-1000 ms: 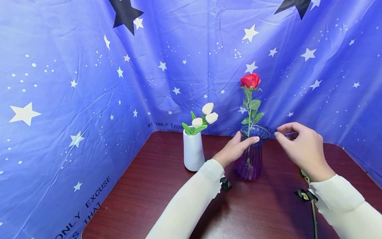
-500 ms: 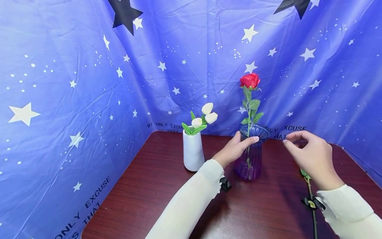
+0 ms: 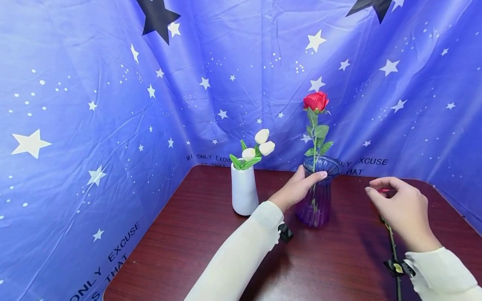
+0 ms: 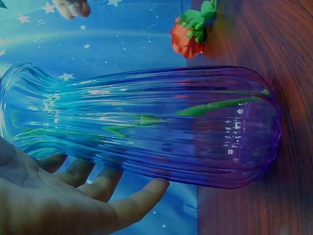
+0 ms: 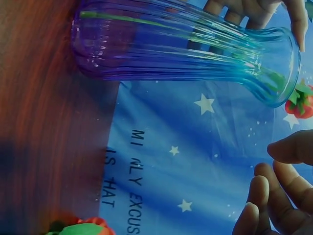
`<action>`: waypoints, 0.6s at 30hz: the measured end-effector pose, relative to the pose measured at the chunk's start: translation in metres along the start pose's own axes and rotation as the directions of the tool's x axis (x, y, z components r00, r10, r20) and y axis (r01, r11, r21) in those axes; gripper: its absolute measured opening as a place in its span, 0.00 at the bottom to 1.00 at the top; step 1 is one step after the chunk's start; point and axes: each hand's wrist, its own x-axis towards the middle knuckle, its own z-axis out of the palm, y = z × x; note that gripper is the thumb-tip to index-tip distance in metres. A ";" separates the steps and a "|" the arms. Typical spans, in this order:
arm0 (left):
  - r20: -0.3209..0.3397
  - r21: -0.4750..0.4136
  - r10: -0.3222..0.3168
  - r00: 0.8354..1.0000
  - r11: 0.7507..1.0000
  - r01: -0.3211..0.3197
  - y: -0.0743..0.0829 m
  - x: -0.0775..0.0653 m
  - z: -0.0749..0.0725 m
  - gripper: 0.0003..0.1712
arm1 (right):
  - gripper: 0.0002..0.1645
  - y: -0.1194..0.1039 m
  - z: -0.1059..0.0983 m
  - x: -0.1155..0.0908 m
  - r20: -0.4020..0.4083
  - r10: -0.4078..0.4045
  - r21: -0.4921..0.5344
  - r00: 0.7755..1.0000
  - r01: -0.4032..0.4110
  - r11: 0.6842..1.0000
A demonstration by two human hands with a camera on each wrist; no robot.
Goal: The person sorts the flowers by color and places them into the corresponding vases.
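Note:
A ribbed glass vase [image 3: 321, 205], blue at the flared mouth and purple at the base, stands upright on the table. One red rose [image 3: 316, 101] rises from it, its green stem visible through the glass. My left hand [image 3: 295, 188] holds the vase near the neck, thumb across the rim and fingers along the side. To the right, my right hand [image 3: 406, 211] hovers with loosely curled fingers and nothing between them; the right wrist view shows its fingertips [image 5: 281, 147] apart from the glass. Beneath that hand lies a second rose [image 4: 186, 41], its bloom mostly hidden in the head view.
Left of the glass vase stands a white vase [image 3: 244, 190] with white tulips [image 3: 262, 136]. The dark red wooden table [image 3: 180, 242] is bordered by a blue star-print cloth [image 3: 233, 75] at the back and sides.
My right hand has moved away from the vase's rim, to the right and down, toward the rose on the table. My left hand and the vase have stayed in place.

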 end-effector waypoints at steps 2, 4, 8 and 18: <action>-0.001 -0.003 0.001 1.000 1.000 -0.001 0.000 0.000 0.001 0.46 | 0.10 0.005 0.000 -0.003 0.003 0.019 0.001 1.000 -0.019 1.000; -0.004 -0.002 -0.008 1.000 1.000 0.008 0.000 0.000 0.001 0.47 | 0.10 0.010 0.001 -0.007 -0.002 0.044 0.006 0.999 -0.044 0.999; -0.001 0.007 -0.027 1.000 1.000 0.027 0.000 -0.001 0.003 0.50 | 0.12 0.019 0.002 -0.016 0.007 0.115 0.031 0.993 -0.115 0.993; 0.009 -0.002 0.006 1.000 1.000 -0.006 0.001 -0.002 0.001 0.45 | 0.16 0.037 0.006 -0.029 0.009 0.221 0.071 0.975 -0.221 0.973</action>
